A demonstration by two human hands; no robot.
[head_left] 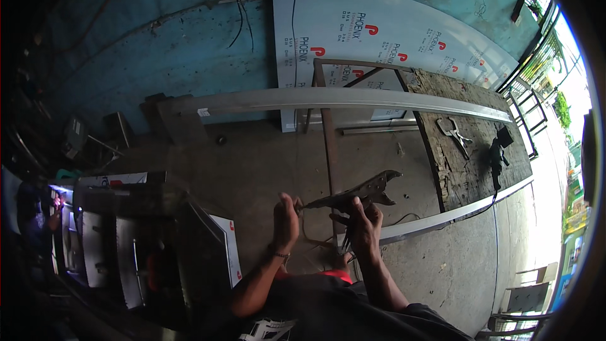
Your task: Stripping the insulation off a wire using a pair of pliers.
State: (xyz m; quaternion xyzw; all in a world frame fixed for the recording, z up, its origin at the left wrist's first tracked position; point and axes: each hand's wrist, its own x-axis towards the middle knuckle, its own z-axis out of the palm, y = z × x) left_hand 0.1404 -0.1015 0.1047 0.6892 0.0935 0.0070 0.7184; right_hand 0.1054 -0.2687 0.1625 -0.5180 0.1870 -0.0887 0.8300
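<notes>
Locking pliers [360,194] are gripped in mid-air by the right hand [365,227], whose fingers are wrapped around the handles, while the tool's open jaws are pointed up and to the right, above a bare concrete floor [252,164]. The rear end of the pliers is met by the left hand [285,221], its fingers pinched narrowly at the tool's adjusting end; whether a screw is actually being turned cannot be told. A band [281,254] is worn on the left wrist.

Behind the hands, a long pale metal channel [328,98] is laid across a rusty steel frame [328,139] and a worn wooden workbench [480,145]. On the bench, a second pair of locking pliers [456,134] and a dark power tool [499,151] are left well apart from the hands. A second metal strip [454,213] is run along the bench's near edge.

A large white sheet [379,38], covered with repeated red emblems and dark lettering, is leaned against the blue wall [158,44]. At lower left, smaller white panels [231,246] with red marks are stacked beside dark metal parts.
</notes>
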